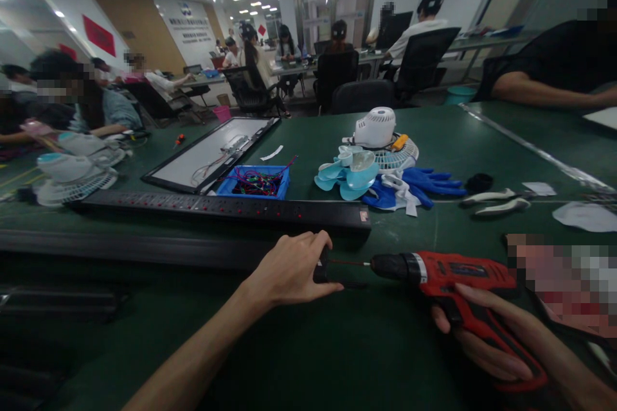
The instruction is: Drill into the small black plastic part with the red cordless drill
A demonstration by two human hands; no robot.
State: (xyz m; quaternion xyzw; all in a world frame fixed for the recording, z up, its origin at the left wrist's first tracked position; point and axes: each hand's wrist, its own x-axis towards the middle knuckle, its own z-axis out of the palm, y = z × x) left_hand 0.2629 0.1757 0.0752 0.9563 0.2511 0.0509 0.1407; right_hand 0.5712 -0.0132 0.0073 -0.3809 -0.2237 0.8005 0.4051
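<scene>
Clock centred on your left hand, 12 pointing away from you. The black bar lies flat on the green surface, running out to 9, its near end under that hand. Left grip: thumb and index straddle the bar's end, one each side, other fingers folded over it. Right hand at 3–4: grip wrapped round the handle of the red drill; trigger pressed or not, can't tell.

Progress: setup looks done. Bar steadied, drill level, its thin shaft pointing at the bar's end between thumb and index. Your hand hides the contact point, so can't tell if the tip is seated or a fastener is in. I'd call it mid-step at this end; driving looks unfinished, drill not yet clear of the bar. Far end runs out of frame, so no call there.

Switch strip, with its row of red dots, sits just beyond, from 10 round to 1, near end capped and stickered. More dark lengths at 8–9, too dim to judge their state. Blue bin of wires at 11, blue gloves at 2, pliers at 2–3: none in hand.
</scene>
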